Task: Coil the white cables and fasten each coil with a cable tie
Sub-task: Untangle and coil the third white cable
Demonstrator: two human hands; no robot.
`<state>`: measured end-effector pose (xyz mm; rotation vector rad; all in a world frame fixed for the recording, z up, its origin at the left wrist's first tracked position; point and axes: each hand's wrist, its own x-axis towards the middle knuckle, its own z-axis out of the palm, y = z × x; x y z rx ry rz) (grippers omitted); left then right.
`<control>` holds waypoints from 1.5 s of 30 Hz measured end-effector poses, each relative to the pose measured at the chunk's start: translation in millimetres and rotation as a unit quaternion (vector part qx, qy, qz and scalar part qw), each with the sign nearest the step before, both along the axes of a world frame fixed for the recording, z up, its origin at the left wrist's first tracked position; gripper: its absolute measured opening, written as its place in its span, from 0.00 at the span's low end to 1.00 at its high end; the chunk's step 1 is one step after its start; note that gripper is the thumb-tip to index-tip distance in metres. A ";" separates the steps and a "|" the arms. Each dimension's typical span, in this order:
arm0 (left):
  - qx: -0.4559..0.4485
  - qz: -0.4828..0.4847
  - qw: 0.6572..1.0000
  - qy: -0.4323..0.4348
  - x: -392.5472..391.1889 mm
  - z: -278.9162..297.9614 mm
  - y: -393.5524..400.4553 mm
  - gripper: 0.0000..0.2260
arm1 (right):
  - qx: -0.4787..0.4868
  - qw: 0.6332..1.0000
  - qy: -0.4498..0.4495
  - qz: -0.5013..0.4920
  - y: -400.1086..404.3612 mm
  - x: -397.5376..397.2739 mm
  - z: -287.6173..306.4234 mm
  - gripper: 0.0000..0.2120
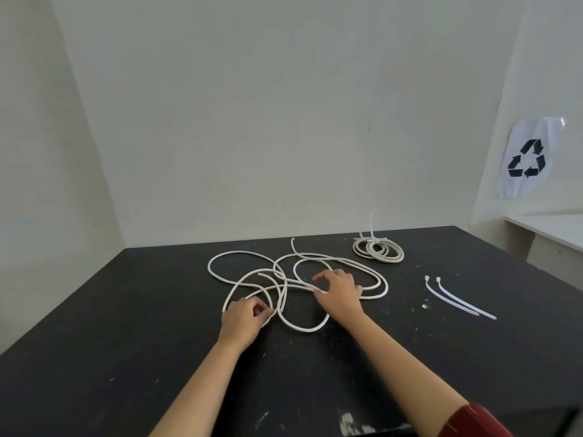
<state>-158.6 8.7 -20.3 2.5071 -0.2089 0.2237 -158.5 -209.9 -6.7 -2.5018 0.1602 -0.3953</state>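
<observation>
A loose white cable (298,279) sprawled in loops across the middle of the black tabletop (126,326). The left hand (244,315) had its fingers curled around a near loop, while the right hand (339,291) rested spread on the strands. A tied coil (378,249) lay behind, two cable ties (457,298) to the right.

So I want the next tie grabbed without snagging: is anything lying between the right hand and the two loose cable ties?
Nothing visible does. The right hand rests on the loose white cable; the two loose cable ties lie to its right across bare black table. The tied coil sits farther back.
</observation>
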 end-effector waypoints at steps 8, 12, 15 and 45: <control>-0.048 -0.005 0.999 -0.018 -15.5 11.3 38.7 0.09 | 0.056 0.998 0.041 -0.014 -19.6 -14.4 -0.7 0.12; -0.238 0.034 0.969 -0.056 -20.7 26.9 54.3 0.06 | -0.019 0.996 0.038 -0.074 -11.6 -16.5 9.0 0.17; -0.319 0.026 0.945 -0.072 -20.6 41.2 60.6 0.05 | -0.063 0.996 0.009 -0.069 9.0 -17.7 19.4 0.16; -0.395 -0.092 0.912 0.069 -10.0 129.4 38.8 0.17 | 0.274 0.907 -0.233 0.220 72.5 -6.8 129.7 0.10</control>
